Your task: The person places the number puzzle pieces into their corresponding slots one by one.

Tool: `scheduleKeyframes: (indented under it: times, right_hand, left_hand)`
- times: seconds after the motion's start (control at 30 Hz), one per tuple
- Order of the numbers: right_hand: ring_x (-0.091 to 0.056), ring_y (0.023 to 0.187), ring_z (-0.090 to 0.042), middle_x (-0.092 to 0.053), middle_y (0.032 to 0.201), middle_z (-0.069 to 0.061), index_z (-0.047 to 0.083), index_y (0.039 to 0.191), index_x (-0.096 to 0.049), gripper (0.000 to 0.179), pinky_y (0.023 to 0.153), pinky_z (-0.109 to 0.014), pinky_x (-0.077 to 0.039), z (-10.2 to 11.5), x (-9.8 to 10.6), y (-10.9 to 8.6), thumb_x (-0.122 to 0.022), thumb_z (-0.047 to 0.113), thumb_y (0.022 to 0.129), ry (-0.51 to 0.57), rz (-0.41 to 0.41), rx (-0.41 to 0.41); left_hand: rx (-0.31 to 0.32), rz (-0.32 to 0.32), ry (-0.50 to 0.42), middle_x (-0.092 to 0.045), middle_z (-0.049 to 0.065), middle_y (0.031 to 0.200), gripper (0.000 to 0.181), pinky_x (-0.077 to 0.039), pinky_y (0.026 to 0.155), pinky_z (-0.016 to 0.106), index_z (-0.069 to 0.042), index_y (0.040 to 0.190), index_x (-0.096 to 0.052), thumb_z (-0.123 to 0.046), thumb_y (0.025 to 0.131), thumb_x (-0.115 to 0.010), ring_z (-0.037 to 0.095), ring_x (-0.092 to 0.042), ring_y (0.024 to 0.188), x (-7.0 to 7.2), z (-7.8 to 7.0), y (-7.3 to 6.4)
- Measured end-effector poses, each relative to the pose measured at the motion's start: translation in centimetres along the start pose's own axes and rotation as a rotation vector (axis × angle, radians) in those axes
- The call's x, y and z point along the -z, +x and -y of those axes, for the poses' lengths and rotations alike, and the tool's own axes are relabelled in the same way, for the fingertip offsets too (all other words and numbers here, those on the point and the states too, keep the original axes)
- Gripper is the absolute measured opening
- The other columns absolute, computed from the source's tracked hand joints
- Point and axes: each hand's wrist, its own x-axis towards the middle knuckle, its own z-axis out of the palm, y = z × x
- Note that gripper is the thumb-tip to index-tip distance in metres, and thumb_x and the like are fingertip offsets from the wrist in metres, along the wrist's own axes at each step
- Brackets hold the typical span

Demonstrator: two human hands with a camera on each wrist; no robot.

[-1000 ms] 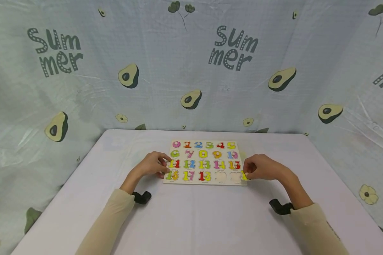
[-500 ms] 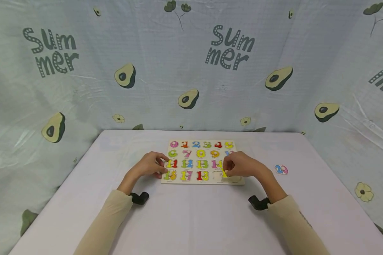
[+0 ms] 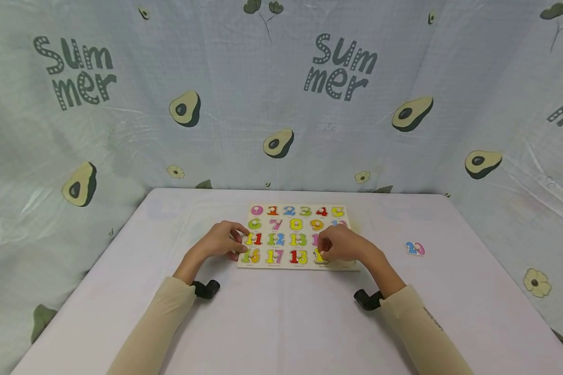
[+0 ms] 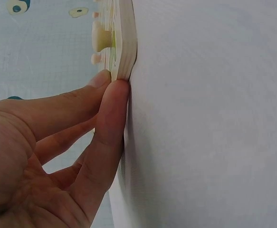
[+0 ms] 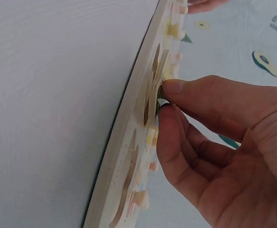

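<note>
A wooden number puzzle board [image 3: 287, 257] lies on the table, with rows of colourful numbers that have small knobs. My left hand [image 3: 222, 241] pinches the board's left edge between thumb and fingers, as the left wrist view shows at the board's edge [image 4: 127, 38]. Over the bottom row, my right hand [image 3: 346, 244] pinches a number piece [image 5: 157, 88] between thumb and finger. A yellow 1 shows on this piece; my fingers hide the rest. It sits tilted slightly above a cut-out in the right wrist view. Part of the board's right side is behind my right hand.
A blue and pink 20 piece [image 3: 415, 249] lies on the white tabletop [image 3: 281, 323], right of the board. A curtain [image 3: 234, 94] printed with avocados hangs behind and beside the table. Each wrist wears a black camera mount.
My right hand has carried the yellow number piece left from the board's right edge to the bottom row. The 20 piece has come into sight. My left hand stays at the edge.
</note>
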Motion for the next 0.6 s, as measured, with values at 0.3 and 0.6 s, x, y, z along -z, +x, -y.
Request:
scheduleKeyframes:
  times: [0.3, 0.6]
  right_hand:
    - [-0.055, 0.076, -0.015, -0.062, 0.078, 0.000, 0.009, 0.087, -0.070, 0.005, 0.071, -0.027, -0.048, -0.18, -0.42, 0.27, -0.074, 0.005, 0.088, 0.009, -0.005, -0.012]
    - [-0.055, 0.074, -0.015, -0.062, 0.076, 0.000, 0.009, 0.085, -0.071, 0.005, 0.070, -0.027, -0.047, -0.29, -0.56, 0.29, -0.074, 0.005, 0.087, 0.010, 0.005, -0.017]
  left_hand:
    - [-0.007, -0.004, 0.016, -0.060, 0.014, 0.098, 0.046, -0.059, 0.062, 0.028, -0.001, 0.132, -0.065, -0.007, 0.089, -0.079, 0.015, -0.065, 0.063, 0.07, -0.02, 0.12]
    - [-0.006, -0.003, 0.012, -0.060, 0.014, 0.099, 0.046, -0.059, 0.062, 0.028, 0.000, 0.132, -0.065, -0.006, 0.089, -0.079, 0.016, -0.065, 0.063, -0.04, 0.04, 0.11]
